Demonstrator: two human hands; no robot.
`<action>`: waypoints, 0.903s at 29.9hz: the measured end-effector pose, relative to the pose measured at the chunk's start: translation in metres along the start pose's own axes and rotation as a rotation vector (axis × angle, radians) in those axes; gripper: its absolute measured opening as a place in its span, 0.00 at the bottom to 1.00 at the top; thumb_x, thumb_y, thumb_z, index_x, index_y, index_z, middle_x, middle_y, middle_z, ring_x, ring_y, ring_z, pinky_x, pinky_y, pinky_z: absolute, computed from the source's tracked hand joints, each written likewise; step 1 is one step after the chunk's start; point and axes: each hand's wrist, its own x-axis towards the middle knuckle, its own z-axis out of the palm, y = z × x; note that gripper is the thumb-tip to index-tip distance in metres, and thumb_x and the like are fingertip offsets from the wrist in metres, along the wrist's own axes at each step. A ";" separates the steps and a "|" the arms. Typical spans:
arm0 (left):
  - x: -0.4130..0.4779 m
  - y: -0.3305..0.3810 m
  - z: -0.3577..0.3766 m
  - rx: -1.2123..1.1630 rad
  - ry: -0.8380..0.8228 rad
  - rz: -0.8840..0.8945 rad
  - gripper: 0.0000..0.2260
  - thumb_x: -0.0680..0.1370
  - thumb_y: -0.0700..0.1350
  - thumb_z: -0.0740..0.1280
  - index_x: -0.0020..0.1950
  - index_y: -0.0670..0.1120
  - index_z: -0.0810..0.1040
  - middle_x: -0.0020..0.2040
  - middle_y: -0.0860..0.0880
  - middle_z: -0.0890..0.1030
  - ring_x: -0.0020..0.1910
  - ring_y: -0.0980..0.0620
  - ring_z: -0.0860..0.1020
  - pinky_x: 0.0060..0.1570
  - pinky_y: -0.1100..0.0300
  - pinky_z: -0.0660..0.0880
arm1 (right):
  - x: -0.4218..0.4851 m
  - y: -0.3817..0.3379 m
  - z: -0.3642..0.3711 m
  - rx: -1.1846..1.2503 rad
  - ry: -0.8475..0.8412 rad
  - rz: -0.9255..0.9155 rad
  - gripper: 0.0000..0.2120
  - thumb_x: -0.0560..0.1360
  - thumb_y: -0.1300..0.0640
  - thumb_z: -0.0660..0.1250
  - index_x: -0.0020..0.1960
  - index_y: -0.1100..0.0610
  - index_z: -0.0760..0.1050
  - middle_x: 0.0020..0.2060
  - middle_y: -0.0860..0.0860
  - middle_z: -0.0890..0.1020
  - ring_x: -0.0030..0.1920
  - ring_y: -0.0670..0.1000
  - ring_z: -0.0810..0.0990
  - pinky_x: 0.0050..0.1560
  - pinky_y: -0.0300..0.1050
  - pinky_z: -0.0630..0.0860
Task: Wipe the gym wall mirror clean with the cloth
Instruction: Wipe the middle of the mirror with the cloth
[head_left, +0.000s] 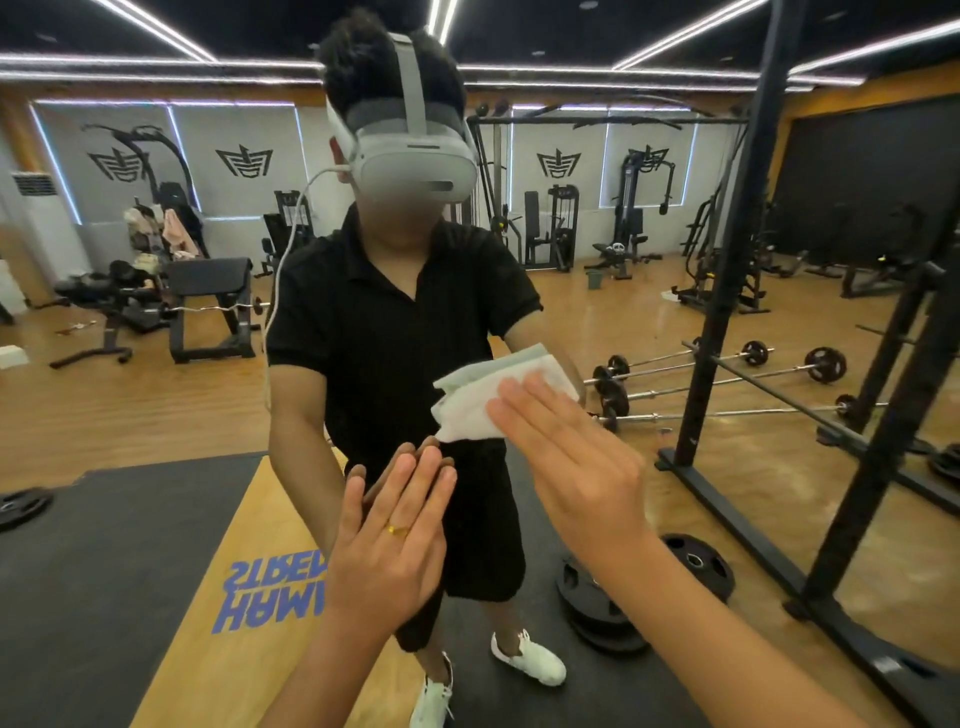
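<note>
Gym mirror (156, 415), reflected barbells (727, 374), weight plates (597, 608), rack (727, 260)

I wear a black short-sleeved polo shirt (384, 332) with an open collar, loose black shorts (483, 519) and white sneakers (530, 657), my forearms bare. A pale grey headset (410, 156) with a strap over the crown sits on my head, and a white cable (280, 270) hangs from its side past my shoulder. A thin gold ring (397, 529) circles one finger of my left grip (389, 561).
</note>
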 end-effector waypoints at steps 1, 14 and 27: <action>0.000 -0.001 0.001 -0.006 0.007 -0.002 0.25 0.82 0.42 0.59 0.80 0.44 0.64 0.84 0.45 0.57 0.82 0.45 0.57 0.81 0.41 0.48 | 0.000 0.001 0.000 -0.005 -0.011 -0.017 0.15 0.82 0.64 0.70 0.68 0.58 0.79 0.69 0.55 0.79 0.72 0.54 0.76 0.68 0.51 0.77; 0.003 0.012 0.001 0.022 0.037 -0.035 0.25 0.81 0.42 0.60 0.79 0.43 0.64 0.84 0.47 0.57 0.82 0.46 0.57 0.80 0.42 0.50 | 0.012 0.048 -0.008 0.007 0.007 -0.086 0.22 0.79 0.66 0.72 0.72 0.58 0.76 0.71 0.55 0.75 0.74 0.61 0.72 0.71 0.60 0.74; 0.001 0.008 0.007 0.061 0.073 -0.031 0.26 0.80 0.42 0.59 0.80 0.44 0.64 0.84 0.47 0.58 0.82 0.46 0.58 0.79 0.41 0.51 | 0.019 0.128 -0.038 0.023 0.208 -0.009 0.15 0.83 0.68 0.66 0.68 0.60 0.77 0.67 0.57 0.78 0.70 0.67 0.76 0.76 0.48 0.69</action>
